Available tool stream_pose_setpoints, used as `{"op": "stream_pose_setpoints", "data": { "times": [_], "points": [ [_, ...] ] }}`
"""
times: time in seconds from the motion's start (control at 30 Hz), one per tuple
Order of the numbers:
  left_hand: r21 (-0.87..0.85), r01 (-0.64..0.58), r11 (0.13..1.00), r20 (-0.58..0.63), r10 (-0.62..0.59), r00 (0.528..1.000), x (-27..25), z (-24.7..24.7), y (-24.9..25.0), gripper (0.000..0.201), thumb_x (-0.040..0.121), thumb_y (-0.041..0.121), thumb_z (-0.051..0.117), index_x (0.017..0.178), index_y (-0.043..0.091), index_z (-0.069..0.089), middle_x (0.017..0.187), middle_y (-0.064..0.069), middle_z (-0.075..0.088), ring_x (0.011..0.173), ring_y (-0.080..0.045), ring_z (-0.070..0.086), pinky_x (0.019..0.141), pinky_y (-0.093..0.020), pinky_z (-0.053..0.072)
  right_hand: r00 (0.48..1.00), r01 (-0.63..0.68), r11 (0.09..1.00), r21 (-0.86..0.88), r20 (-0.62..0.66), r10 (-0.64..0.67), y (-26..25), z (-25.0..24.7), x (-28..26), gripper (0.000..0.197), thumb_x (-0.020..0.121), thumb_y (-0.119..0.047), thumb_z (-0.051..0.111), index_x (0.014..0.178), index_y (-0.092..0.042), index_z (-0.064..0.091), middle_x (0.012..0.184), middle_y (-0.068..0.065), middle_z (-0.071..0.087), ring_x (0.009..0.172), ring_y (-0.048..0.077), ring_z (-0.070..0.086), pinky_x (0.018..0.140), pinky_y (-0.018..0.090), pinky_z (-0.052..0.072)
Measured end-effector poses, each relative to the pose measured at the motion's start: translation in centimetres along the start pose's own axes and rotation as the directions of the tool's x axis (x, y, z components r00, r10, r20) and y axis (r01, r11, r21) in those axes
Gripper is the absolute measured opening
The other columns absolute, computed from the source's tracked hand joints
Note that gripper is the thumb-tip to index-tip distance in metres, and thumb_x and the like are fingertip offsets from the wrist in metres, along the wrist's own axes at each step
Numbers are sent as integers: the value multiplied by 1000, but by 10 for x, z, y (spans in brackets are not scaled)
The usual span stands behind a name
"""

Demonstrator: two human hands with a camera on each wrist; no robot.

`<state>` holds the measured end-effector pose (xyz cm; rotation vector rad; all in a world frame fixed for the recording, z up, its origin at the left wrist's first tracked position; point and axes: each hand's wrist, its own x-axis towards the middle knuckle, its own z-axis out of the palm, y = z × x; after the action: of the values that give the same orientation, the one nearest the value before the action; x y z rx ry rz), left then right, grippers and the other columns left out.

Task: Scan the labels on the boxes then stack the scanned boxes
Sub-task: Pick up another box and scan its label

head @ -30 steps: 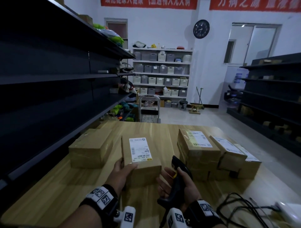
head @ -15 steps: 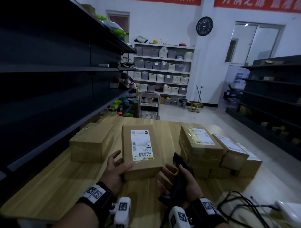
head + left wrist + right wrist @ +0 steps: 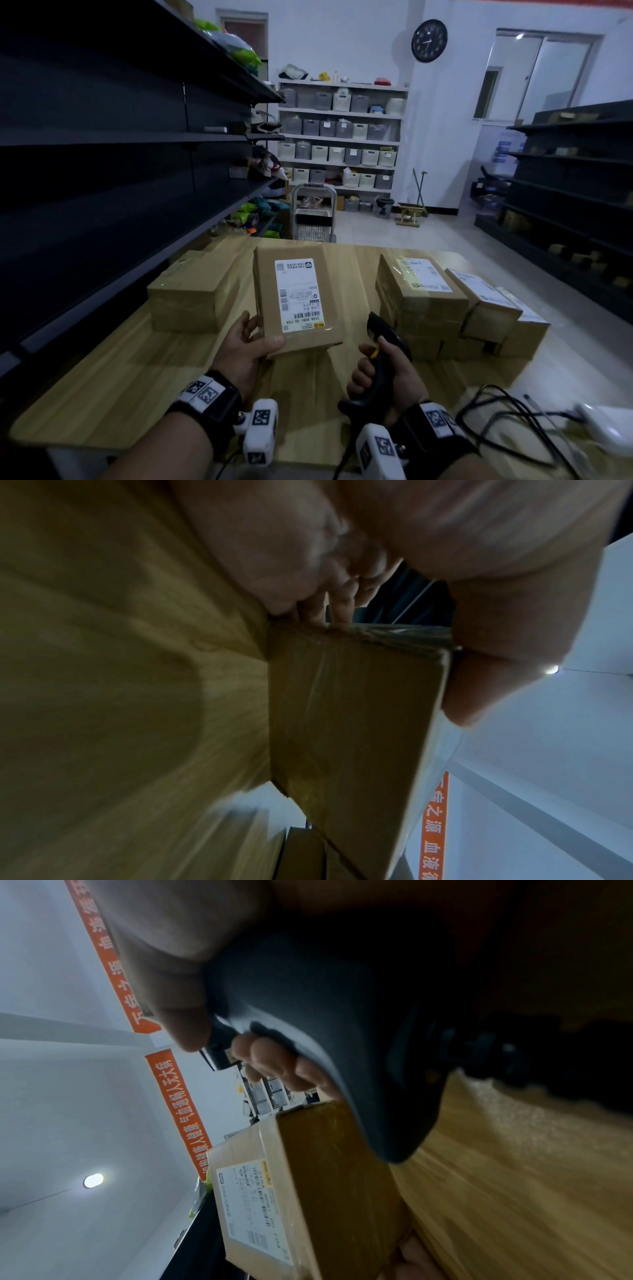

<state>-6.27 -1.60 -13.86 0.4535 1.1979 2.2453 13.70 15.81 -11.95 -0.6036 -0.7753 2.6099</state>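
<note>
My left hand [image 3: 253,337] grips the near left corner of a brown cardboard box [image 3: 294,298], thumb on top, and holds it lifted and tilted toward me. A white shipping label [image 3: 298,294] faces up on its top. The left wrist view shows the same box [image 3: 346,710] with my thumb on its edge. My right hand [image 3: 383,370] grips a black handheld scanner [image 3: 387,342] just right of the box, its head pointing forward. In the right wrist view the scanner [image 3: 342,1031] sits above the labelled box [image 3: 301,1199].
A plain box [image 3: 195,291] lies on the wooden table [image 3: 102,387] to the left. A stack of labelled boxes [image 3: 421,298] stands to the right with more boxes [image 3: 489,308] beside it. Black cables [image 3: 507,421] lie at the near right. Dark shelving [image 3: 120,137] runs along the left.
My left hand has raised the box's far end, tilting its label toward me. The scanner hand has stayed almost in place.
</note>
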Motion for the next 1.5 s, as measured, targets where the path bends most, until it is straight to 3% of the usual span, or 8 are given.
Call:
{"op": "stream_pose_setpoints", "data": {
  "times": [0.13,0.3,0.57,0.73,0.97,1.13,1.33,1.5],
  "points": [
    [-26,56,998,-17,-56,998,9,-12,-7,156,40,8,112,171,4,27,145,-25,70,129,-47,72,106,-61,57,1000,19,1000,13,17,-19,2,-4,2,32,96,-40,65,82,-11,62,61,2,35,49,20,36,54,31,31],
    [11,48,999,-8,-48,999,15,-17,-13,132,47,14,113,161,1,46,144,-27,71,131,-50,70,116,-67,50,998,43,999,-2,38,-42,3,-3,-2,30,93,-39,65,76,-15,57,59,2,35,46,19,36,51,30,33],
    [84,38,996,-16,-37,999,11,-13,-9,136,34,25,116,154,8,53,137,-19,77,124,-45,75,110,-63,56,997,-38,973,-228,-69,23,-2,11,-16,34,82,-37,76,73,-14,53,64,6,38,52,23,39,53,32,35],
    [112,17,994,-42,-12,999,12,-13,-10,124,30,33,116,142,14,66,132,-16,80,120,-43,78,107,-65,58,998,34,857,-515,-33,-60,-23,50,-42,23,91,-21,76,98,-5,60,65,14,46,51,26,47,52,33,41],
    [145,-11,989,-80,23,997,7,-6,-7,135,25,38,115,146,16,60,132,-10,80,116,-39,79,99,-59,64,999,-41,639,-768,-33,24,-48,74,-79,18,95,-12,74,104,-4,61,63,11,42,51,23,41,52,33,37],
    [142,-32,989,-141,52,989,1,-3,-2,162,15,48,114,161,19,48,139,-2,74,123,-31,75,97,-53,64,996,-89,591,-802,-90,27,-56,83,-93,23,96,-11,73,115,-3,63,64,10,42,51,23,41,52,33,35],
    [175,-12,984,-146,38,989,1,-2,-2,161,13,50,113,159,23,50,141,-2,73,123,-32,74,98,-54,64,990,-135,574,-808,-132,48,-56,83,-102,22,95,-12,74,115,-5,66,63,9,42,51,21,40,54,33,32],
    [194,14,981,-148,15,989,-1,-1,0,150,25,40,112,160,25,49,138,0,73,123,-31,74,101,-56,63,990,-124,581,-804,-143,12,-57,85,-106,28,94,-15,76,117,-3,63,62,8,46,50,22,42,54,32,34]
  ]
}}
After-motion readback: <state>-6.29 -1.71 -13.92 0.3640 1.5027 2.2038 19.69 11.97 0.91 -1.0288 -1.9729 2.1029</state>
